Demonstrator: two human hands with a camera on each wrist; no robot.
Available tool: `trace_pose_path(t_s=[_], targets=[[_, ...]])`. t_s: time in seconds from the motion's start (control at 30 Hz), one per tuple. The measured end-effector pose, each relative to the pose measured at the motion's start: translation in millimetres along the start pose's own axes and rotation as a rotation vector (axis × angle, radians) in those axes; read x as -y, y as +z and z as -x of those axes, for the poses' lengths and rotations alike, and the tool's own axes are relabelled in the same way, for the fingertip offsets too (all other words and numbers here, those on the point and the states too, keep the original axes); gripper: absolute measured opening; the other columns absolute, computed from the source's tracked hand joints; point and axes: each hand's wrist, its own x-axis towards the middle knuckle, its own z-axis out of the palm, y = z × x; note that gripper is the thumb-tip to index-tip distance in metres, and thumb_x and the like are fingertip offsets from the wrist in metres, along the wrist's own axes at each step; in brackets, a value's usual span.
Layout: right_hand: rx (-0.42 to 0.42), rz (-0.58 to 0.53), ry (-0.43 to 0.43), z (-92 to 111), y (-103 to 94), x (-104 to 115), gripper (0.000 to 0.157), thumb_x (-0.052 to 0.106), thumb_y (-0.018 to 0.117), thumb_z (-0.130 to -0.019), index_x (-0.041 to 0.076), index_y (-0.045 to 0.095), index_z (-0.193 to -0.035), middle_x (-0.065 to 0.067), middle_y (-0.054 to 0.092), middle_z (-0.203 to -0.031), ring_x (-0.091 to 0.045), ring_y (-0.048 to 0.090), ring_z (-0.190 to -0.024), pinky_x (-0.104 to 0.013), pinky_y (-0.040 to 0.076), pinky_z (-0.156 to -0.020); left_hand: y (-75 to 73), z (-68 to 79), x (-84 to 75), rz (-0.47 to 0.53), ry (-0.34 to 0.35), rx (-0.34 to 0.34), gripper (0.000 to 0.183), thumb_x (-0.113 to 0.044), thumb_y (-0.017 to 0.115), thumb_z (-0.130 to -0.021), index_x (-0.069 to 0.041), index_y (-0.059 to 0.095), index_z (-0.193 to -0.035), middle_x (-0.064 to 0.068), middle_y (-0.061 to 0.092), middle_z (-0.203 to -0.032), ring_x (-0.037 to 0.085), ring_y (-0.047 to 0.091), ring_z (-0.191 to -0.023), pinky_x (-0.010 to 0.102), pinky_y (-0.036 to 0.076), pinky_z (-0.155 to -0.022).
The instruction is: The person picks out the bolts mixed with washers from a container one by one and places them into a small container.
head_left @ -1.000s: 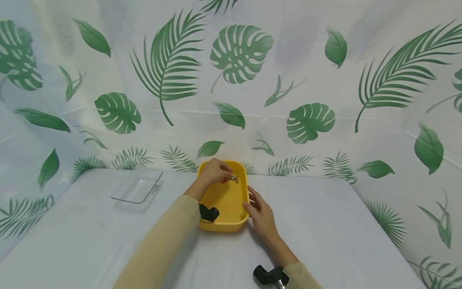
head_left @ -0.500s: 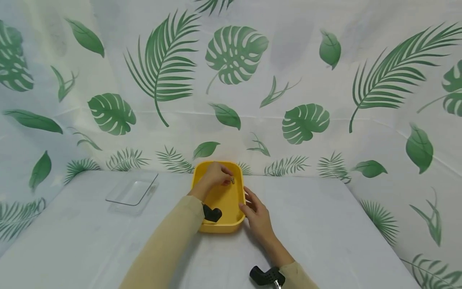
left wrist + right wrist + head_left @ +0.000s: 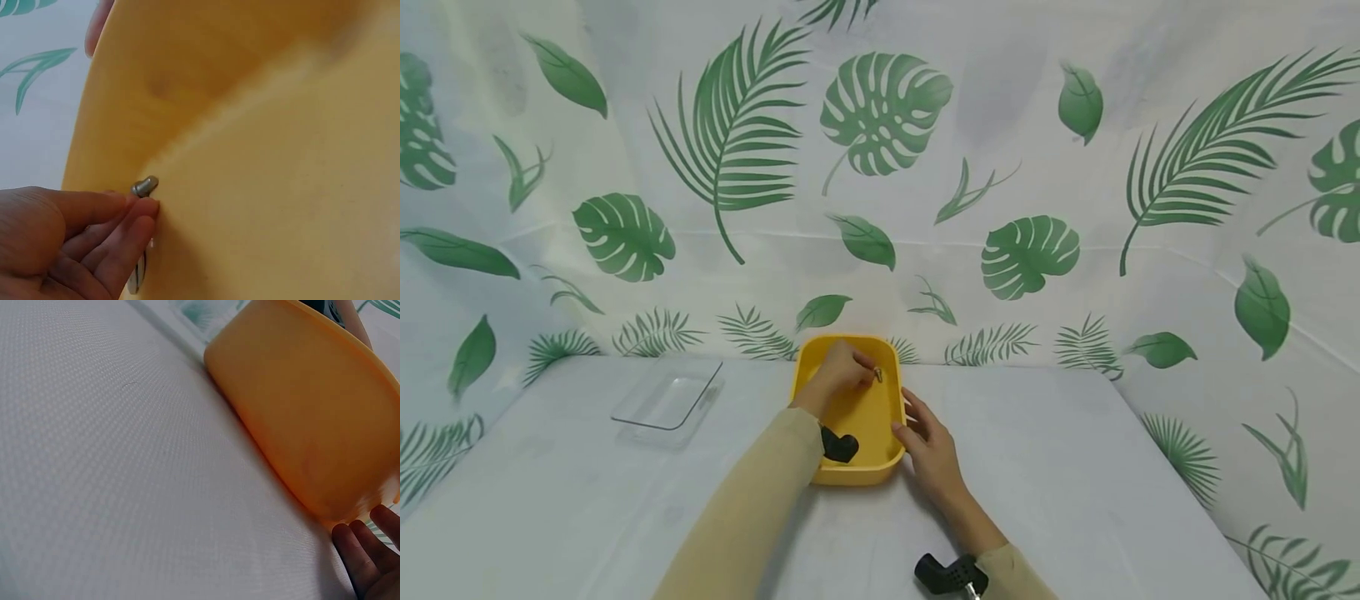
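In the head view my left hand (image 3: pixel 844 367) reaches inside a yellow plastic tub (image 3: pixel 872 446), toward its far end. Thumb and fingertips pinch a small silvery metal piece (image 3: pixel 877 375). Seen from the left wrist, a short round-headed metal stub (image 3: pixel 146 185) pokes out above the fingertips, and a longer shiny part (image 3: pixel 136 278) hangs below them; the middle is hidden, so I cannot tell its kind. My right hand (image 3: pixel 934 450) holds the tub's right side, thumb at the rim and fingers along the outer wall. In the right wrist view its fingertips (image 3: pixel 356 532) meet that wall.
A clear rectangular glass dish (image 3: pixel 667 400) stands left of the tub on the white tablecloth (image 3: pixel 1037 492). Behind the table hangs a leaf-printed cloth (image 3: pixel 925 250). Black wrist devices sit on both forearms; the left one (image 3: pixel 839 446) overlaps the tub's near end.
The metal piece stays in my left fingers and now shows less beyond them, slightly lower in the tub. The whole head view has shifted a little; my right hand keeps its place on the tub.
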Motion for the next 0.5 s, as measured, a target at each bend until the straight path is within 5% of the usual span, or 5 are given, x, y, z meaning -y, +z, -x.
trace_pose_path(t_s=[0.5], targets=[[-0.009, 0.012, -0.018, 1.3, 0.6, 1.9, 0.054, 0.023, 0.059, -0.101, 0.023, 0.045, -0.153, -0.016, 0.057, -0.146, -0.034, 0.061, -0.128, -0.046, 0.055, -0.103, 8.2, 3.6, -2.4, 0.033, 0.052, 0.021, 0.024, 0.005, 0.064, -0.093, 0.008, 0.070, -0.116, 0.018, 0.071, -0.093, 0.026, 0.071, -0.079, 0.029, 0.063, -0.078]])
